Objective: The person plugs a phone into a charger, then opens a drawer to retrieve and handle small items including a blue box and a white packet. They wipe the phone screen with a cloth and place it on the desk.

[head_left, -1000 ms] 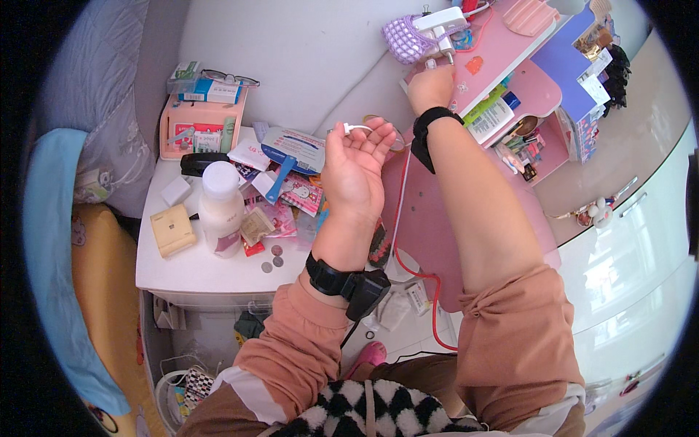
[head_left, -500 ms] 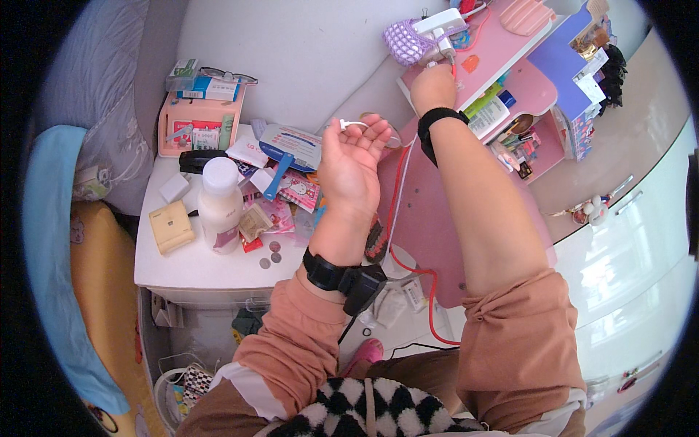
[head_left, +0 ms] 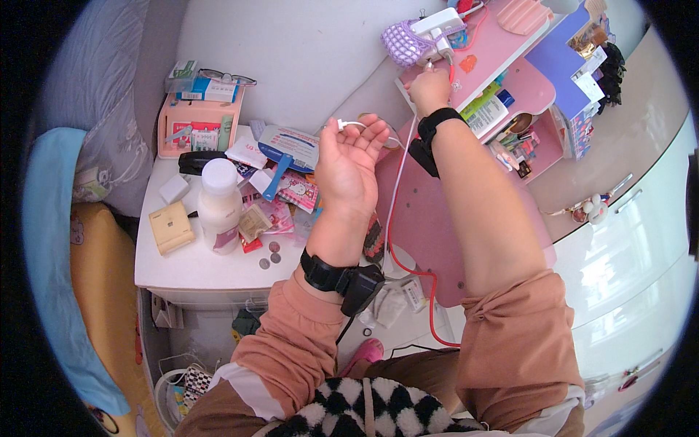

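A thin white charging cable (head_left: 394, 139) has its connector end by the thumb of my left hand (head_left: 348, 167). That hand is palm up with its fingers loosely curled, and the cable lies across them. At the upper right, my right hand (head_left: 428, 89) is closed, its fingertips pinching a small pale plug end that only partly shows. Just beyond it is a white charger block (head_left: 439, 40) in a white power strip (head_left: 445, 22), next to a purple-and-white crocheted pouch (head_left: 403, 45). A red cord (head_left: 397, 255) runs down beneath my right forearm.
On the white table stand a white bottle (head_left: 219, 207), a cream box (head_left: 172, 227), coins and several packets. A pink organizer (head_left: 169, 127) with glasses on top is behind them. At right, a pink shelf unit (head_left: 535, 87) holds bottles and small items, near a glossy white cabinet (head_left: 633, 269).
My right hand has drawn back slightly down and left from the charger block, and the pinched plug end shows more. My left hand has barely shifted, with the cable still across it.
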The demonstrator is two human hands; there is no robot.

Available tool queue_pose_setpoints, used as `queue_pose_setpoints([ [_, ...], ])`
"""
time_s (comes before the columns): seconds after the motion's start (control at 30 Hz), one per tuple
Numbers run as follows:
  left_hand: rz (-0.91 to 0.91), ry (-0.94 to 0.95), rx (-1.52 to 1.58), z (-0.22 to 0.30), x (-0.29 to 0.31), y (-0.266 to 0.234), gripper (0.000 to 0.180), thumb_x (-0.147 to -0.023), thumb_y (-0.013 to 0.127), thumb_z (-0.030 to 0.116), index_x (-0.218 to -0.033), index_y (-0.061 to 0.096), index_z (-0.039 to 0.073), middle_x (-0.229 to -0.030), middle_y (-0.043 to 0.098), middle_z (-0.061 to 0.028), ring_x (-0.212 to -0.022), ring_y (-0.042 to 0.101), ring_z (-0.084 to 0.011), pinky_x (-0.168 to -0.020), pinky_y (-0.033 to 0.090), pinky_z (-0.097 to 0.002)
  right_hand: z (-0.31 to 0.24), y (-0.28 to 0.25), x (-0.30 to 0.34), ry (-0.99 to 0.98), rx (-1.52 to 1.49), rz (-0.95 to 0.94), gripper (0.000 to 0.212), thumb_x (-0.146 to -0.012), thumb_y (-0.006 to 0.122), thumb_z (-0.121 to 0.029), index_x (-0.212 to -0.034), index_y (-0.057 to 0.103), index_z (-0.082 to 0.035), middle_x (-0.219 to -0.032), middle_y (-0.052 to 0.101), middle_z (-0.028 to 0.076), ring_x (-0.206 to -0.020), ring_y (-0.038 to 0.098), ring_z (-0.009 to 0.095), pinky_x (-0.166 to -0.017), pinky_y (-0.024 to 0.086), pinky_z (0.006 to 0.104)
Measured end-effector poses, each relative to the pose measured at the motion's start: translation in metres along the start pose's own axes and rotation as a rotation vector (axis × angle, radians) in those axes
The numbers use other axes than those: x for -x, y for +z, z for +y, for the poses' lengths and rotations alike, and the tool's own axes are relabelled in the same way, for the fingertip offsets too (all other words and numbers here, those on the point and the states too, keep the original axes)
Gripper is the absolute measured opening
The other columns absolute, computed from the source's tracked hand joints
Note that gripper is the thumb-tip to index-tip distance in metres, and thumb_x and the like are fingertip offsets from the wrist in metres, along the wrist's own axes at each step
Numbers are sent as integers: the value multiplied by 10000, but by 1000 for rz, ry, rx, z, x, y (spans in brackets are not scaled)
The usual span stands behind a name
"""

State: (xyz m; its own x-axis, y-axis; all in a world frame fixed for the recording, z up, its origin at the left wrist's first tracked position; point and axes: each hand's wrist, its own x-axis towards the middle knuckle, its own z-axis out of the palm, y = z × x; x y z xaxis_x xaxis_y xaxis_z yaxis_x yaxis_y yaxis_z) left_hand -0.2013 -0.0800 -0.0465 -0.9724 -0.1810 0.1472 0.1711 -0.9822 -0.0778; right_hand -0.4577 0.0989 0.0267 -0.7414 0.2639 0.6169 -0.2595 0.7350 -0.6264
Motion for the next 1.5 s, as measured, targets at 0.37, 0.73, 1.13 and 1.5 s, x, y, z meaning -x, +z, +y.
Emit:
queue_pose_setpoints([
  [0.37,-18,-2,-15,-8,1,-2,338,-1057,414,280,-823,491,49,-1085,630,-240,-1041,626,-305,-992,520,-450,-23,-10,22,-52,19,82,209,-955,538,-124,-1044,657,23,-955,713,213,-921,685,366,-789,520,460],
  [0.73,-5,-13,-3,-6,-1,-2,350,-1060,418,295,-822,497,50,-1090,635,-231,-1039,632,-302,-979,527,-441,-58,-17,40,5,292,56,222,-913,566,-115,-1014,670,53,-1010,705,274,-999,685,417,-833,532,463],
  [1.13,-5,-15,4,-9,-1,-3,354,-1055,422,295,-814,497,48,-1085,635,-228,-1029,632,-302,-977,531,-446,-60,-18,36,-155,436,82,229,-935,550,-128,-1029,677,37,-995,721,230,-949,698,374,-800,529,435],
  [1.5,8,-10,-12,-8,-2,-3,353,-1056,415,298,-819,492,48,-1064,634,-226,-1002,640,-300,-951,541,-443,-90,-23,64,-42,192,187,205,-903,561,-76,-1047,632,52,-1053,685,294,-1034,666,439,-896,508,499],
])
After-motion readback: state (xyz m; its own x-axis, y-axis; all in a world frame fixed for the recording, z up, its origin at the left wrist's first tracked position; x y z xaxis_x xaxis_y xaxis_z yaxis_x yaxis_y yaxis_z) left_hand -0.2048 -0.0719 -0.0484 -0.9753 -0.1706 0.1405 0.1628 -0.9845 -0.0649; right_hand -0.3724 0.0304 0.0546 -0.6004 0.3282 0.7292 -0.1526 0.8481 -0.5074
